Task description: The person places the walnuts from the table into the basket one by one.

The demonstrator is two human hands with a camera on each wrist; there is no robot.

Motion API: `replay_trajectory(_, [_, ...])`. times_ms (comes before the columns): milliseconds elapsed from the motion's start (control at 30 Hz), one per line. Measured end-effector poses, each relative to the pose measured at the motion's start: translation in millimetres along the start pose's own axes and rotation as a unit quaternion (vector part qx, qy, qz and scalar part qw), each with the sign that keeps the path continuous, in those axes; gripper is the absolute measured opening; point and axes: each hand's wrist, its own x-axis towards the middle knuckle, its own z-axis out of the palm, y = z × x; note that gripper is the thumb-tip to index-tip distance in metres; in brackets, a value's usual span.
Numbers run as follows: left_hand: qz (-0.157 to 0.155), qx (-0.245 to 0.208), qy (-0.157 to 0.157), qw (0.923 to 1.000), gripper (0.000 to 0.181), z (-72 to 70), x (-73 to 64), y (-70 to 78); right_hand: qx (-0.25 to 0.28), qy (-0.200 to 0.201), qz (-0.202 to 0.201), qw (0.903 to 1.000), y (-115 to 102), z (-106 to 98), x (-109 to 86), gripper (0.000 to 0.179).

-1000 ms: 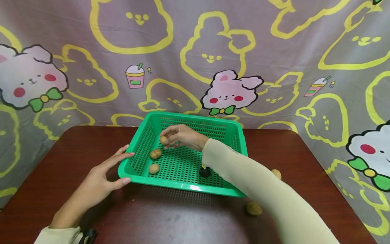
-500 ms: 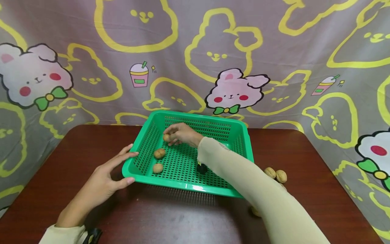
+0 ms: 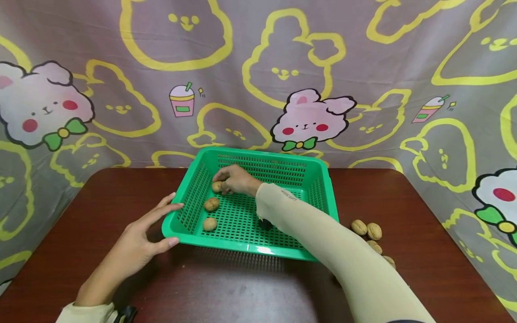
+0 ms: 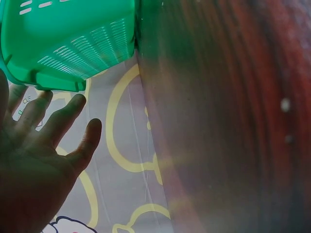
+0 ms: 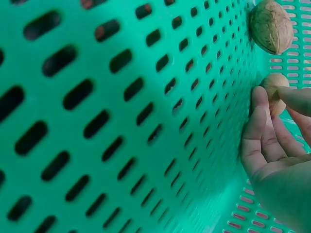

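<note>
dark lettering [image 3: 288, 195], on the right sleeve [image 3: 335, 233], too small and blurred to read, no legible text

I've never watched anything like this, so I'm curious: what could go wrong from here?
The walnut in the right grip is rounded, so it could roll once released and bump the next walnut. The left grip touches the basket near one corner only, so a knock might shift it. The right sleeve partly hides the loose walnuts on the table and might brush them.
</note>
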Motion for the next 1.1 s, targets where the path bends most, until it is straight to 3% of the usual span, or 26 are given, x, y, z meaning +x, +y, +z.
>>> replay_trajectory(300, [-0.004,-0.009,-0.002,1.0,0.073,1.1,-0.3,1.7,-0.026,0.005,0.004,0.9996,-6,-5,-6.3,0.036])
replay_trajectory(533, [0.008,-0.007,0.002,0.9999,0.072,1.2,1.1,2.3,-0.023,0.021,-0.006,0.9995,-27,-39,-33.1,0.036])
replay_trajectory(667, [0.0,-0.016,0.0,0.9999,0.072,-0.7,0.8,2.6,-0.014,0.032,-0.016,0.9992,-42,-67,-66.4,0.03])
replay_trajectory(767, [-0.005,-0.023,-0.003,0.9997,0.072,0.0,1.5,2.2,-0.018,0.046,-0.024,0.9985,-44,-88,-102.0,0.025])
replay_trajectory(933, [-0.008,-0.026,-0.007,0.9996,0.072,1.2,3.1,1.9,-0.061,0.086,-0.022,0.9942,-28,-120,-171.6,0.024])
replay_trajectory(1100, [-0.016,-0.027,-0.01,0.9994,0.071,0.2,2.8,2.6,-0.087,0.156,-0.001,0.9839,1,-142,-236.2,0.026])
